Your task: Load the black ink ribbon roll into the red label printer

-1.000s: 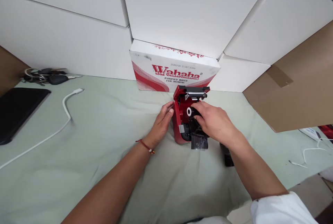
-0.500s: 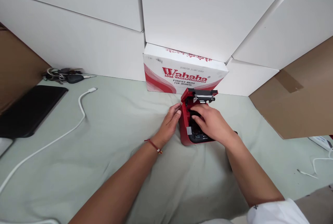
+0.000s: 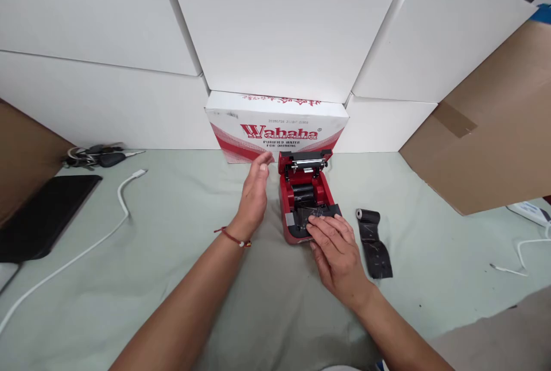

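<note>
"Where is the red machine (image 3: 284,204) placed?"

"It is placed on the green cloth (image 3: 181,233), near the water box (image 3: 279,130). Its lid (image 3: 305,157) is tipped up."

"What is seen inside?"

"A black roll (image 3: 303,193) is seen, and a shiny dark strip (image 3: 306,214) is spread toward the near edge."

"How is the right hand (image 3: 338,250) held?"

"Its fingers are bent a little, close together, and rested on the strip. Whether the strip is pinched cannot be told."

"And the left hand (image 3: 253,196)?"

"It is held up just beside the machine, fingers nearly straight, with nothing gripped. Another black roll (image 3: 368,215), partly unrolled, is laid to the right."
</note>
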Tool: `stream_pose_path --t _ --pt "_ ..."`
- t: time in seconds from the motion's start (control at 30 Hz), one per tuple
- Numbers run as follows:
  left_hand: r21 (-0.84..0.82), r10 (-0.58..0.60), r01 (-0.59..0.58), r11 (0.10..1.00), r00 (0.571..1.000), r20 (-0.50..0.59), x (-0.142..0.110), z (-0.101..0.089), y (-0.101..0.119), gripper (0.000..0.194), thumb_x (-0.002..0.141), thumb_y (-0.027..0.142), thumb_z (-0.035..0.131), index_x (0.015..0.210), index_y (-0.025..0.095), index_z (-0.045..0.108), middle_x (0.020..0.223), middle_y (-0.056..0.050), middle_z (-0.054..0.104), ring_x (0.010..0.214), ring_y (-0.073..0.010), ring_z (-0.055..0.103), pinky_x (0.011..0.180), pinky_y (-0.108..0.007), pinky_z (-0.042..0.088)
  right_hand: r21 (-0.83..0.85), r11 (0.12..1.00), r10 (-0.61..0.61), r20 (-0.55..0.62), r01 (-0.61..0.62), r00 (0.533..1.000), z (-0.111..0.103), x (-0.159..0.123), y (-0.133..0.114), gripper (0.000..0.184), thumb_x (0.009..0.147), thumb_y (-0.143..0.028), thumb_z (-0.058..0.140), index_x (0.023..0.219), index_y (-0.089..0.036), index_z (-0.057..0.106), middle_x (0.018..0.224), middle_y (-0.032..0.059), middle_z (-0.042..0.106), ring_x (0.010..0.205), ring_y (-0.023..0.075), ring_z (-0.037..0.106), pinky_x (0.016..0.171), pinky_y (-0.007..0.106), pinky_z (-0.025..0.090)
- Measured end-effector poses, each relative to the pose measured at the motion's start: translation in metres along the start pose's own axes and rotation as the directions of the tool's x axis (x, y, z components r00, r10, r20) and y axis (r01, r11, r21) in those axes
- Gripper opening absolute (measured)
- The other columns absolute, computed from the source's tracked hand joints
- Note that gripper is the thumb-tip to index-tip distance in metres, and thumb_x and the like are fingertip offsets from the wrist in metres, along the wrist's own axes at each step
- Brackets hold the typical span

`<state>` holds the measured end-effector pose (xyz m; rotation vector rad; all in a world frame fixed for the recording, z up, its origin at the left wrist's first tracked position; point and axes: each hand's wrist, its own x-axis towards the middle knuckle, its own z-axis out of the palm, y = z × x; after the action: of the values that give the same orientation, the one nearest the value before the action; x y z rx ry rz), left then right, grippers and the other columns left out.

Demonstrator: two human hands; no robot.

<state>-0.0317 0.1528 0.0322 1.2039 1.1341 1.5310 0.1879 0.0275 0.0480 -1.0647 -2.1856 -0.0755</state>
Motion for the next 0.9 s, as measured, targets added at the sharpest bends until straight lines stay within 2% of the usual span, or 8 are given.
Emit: stream_pose_path --t 0.1,0.2,0.33,0.47,0.6,0.7,0.8,0.9 --pt "-0.05 0.03 -0.028 0.998 0.999 0.022 0.018 0.011 0.017 0.063 0.108 0.072 0.046 0.142 0.023 0.065 0.154 -0.014 0.069 0.147 -0.0292 0.063 0.13 -0.051 0.044 0.012 1.0 0.001 -0.008 -0.001 1.0 0.003 -0.002 0.002 0.047 0.104 -0.005 0.057 0.148 -0.021 0.065 0.143 0.0094 0.077 0.133 0.0245 0.066 0.123 0.049 0.046" --pt "-0.022 0.068 -0.067 0.998 0.996 0.065 0.017 0.018 0.023 0.063 0.108 0.072 0.045 0.136 0.022 0.07 0.141 -0.013 0.076 0.136 -0.0286 0.069 0.123 -0.048 0.051 0.022 1.0 -0.014 0.001 0.014 1.0 0.004 -0.006 0.006 0.052 0.104 -0.006 0.055 0.154 -0.022 0.061 0.147 0.0089 0.076 0.136 0.0247 0.064 0.124 0.05 0.046" --pt "0.053 0.146 -0.153 0.987 0.983 0.11 -0.01 0.012 0.024 0.06 0.111 0.068 0.041 0.127 0.024 0.079 0.136 -0.01 0.079 0.137 -0.0285 0.069 0.126 -0.049 0.048 0.047 0.999 -0.006 -0.004 0.007 1.0 0.005 -0.01 0.008 0.056 0.104 -0.007 0.056 0.157 -0.024 0.059 0.148 0.0085 0.075 0.138 0.0248 0.064 0.126 0.05 0.044" --pt "0.081 0.225 -0.25 0.965 0.946 0.234 -0.041 -0.002 0.025 0.061 0.116 0.06 0.034 0.118 0.026 0.085 0.134 -0.009 0.082 0.146 -0.0288 0.065 0.132 -0.054 0.042 0.062 0.998 0.018 -0.032 -0.016 0.999 0.007 -0.01 0.006 0.058 0.104 -0.007 0.055 0.158 -0.025 0.058 0.146 0.0072 0.077 0.137 0.0237 0.065 0.128 0.049 0.043" --pt "0.165 0.332 -0.39 0.906 0.896 0.295 -0.057 -0.01 0.014 0.056 0.118 0.05 0.035 0.118 0.024 0.085 0.13 -0.011 0.084 0.138 -0.0284 0.072 0.123 -0.056 0.052 0.068 0.997 0.027 -0.02 -0.025 0.999 0.007 -0.011 0.005 0.054 0.103 -0.006 0.055 0.153 -0.022 0.063 0.145 0.008 0.077 0.139 0.0229 0.064 0.129 0.047 0.04" --pt "0.199 0.426 -0.484 0.852 0.862 0.275 -0.059 -0.008 0.005 0.05 0.117 0.045 0.04 0.117 0.026 0.086 0.125 -0.009 0.085 0.131 -0.0277 0.075 0.115 -0.055 0.057 0.074 0.997 0.031 -0.007 -0.031 0.999 0.005 -0.011 0.004 0.05 0.103 -0.006 0.054 0.149 -0.022 0.065 0.145 0.0074 0.077 0.139 0.0226 0.064 0.13 0.046 0.039" --pt "0.23 0.407 -0.459 0.858 0.881 0.239 -0.058 -0.007 0.005 0.049 0.116 0.047 0.042 0.109 0.028 0.086 0.118 -0.008 0.087 0.125 -0.0293 0.076 0.111 -0.056 0.058 0.081 0.996 0.037 0.003 -0.037 0.999 0.004 -0.011 0.003 0.051 0.103 -0.007 0.053 0.15 -0.024 0.063 0.145 0.0062 0.078 0.138 0.0221 0.065 0.13 0.046 0.04" --pt "0.268 0.319 -0.403 0.875 0.897 0.305 -0.056 -0.009 0.01 0.038 0.11 0.051 0.055 0.108 0.029 0.086 0.119 -0.01 0.086 0.126 -0.0331 0.075 0.114 -0.06 0.056 0.086 0.995 0.042 0.004 -0.042 0.999 0.005 -0.011 0.004 0.053 0.103 -0.007 0.053 0.153 -0.024 0.061 0.145 0.0063 0.077 0.139 0.0221 0.064 0.129 0.046 0.041"
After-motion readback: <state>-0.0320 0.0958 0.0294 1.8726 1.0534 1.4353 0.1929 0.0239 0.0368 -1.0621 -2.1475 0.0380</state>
